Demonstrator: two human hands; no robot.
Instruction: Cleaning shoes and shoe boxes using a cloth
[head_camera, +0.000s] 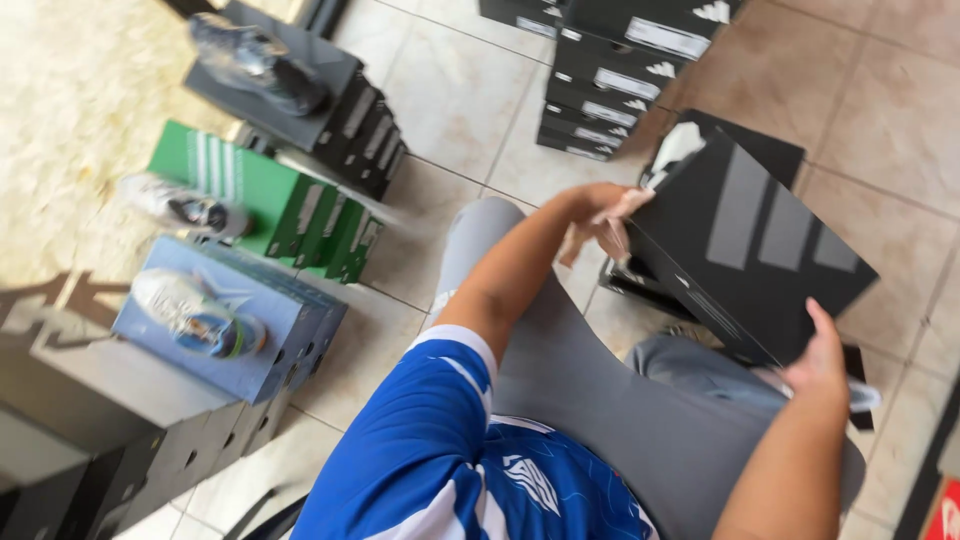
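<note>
We held a black shoebox lid (750, 250) tilted above our lap | left hand (600, 205) clamped its far corner | right hand (825, 360) gripped its near edge | green shoeboxes (270, 205) stacked well left.

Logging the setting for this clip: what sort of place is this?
Probably a shoe shop or its stockroom. Stacks of black shoe boxes stand on the tiled floor, single shoes sit on a green box and a blue box, and both hands hold a black box lid.
</note>
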